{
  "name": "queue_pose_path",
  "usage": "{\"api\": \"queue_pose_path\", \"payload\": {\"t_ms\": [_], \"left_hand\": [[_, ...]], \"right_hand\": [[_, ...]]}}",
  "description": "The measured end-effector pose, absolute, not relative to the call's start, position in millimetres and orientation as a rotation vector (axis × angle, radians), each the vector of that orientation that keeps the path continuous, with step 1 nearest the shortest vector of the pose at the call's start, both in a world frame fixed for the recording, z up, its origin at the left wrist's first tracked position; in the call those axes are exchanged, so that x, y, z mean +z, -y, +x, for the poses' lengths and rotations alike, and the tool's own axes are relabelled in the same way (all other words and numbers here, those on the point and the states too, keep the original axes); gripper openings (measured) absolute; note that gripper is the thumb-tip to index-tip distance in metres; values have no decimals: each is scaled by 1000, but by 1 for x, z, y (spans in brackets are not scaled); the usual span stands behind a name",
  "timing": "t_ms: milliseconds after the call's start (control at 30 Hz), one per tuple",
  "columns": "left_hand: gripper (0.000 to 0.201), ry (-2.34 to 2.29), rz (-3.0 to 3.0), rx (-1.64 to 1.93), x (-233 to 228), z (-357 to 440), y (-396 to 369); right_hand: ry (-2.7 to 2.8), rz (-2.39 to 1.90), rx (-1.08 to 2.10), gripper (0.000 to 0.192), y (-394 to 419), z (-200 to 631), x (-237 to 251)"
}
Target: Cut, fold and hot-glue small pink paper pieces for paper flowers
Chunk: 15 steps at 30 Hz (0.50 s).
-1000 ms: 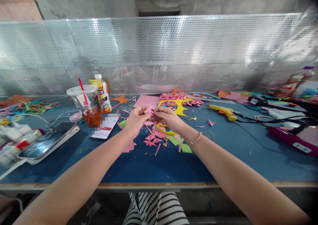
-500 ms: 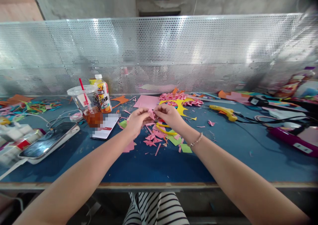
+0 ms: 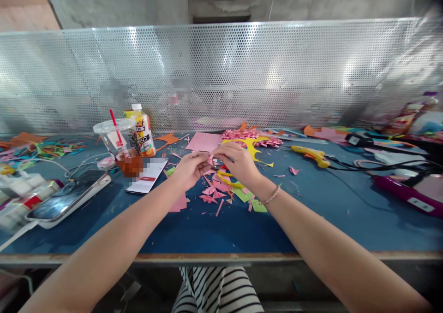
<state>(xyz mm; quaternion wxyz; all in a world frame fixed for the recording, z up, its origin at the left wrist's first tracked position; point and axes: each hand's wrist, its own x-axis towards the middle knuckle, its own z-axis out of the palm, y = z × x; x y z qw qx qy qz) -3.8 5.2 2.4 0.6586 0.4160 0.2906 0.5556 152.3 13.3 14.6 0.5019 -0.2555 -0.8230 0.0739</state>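
Note:
Between the fingertips of both hands is a small folded piece of pink paper (image 3: 210, 159), mostly covered by the fingers. My left hand (image 3: 192, 169) pinches it from the left, its other fingers curled. From the right, my right hand (image 3: 236, 160) closes on it with thumb and forefinger. Just below the hands lie yellow-handled scissors (image 3: 230, 182), partly hidden by my right hand. Pink paper cutouts (image 3: 212, 194) and green paper scraps (image 3: 259, 206) are scattered on the blue table (image 3: 221, 237). A pink sheet (image 3: 203, 141) lies flat behind the hands.
Left stand a plastic cup (image 3: 119, 142) with a red straw and a juice bottle (image 3: 144, 135), near two phones (image 3: 69, 197). A yellow glue gun (image 3: 311, 155) with its cord lies right. Behind are pink paper pieces (image 3: 238, 134), a yellow cut sheet (image 3: 251, 148) and a perforated metal screen (image 3: 221, 73).
My right hand has turned and moved over the pink paper, its fingers now covering more of it. My left hand's fingers have opened out a little below the paper.

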Motion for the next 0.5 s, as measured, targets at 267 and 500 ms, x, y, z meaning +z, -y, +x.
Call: {"api": "queue_pose_path", "payload": {"t_ms": [267,500], "left_hand": [[20,-692,1052,1442,4,-3,-5],[19,-657,1127,1476,5,-1,-1]], "right_hand": [[1702,-765,664,9,-21,147,12],[1575,-655,1059,15,-17,143,11]]}}
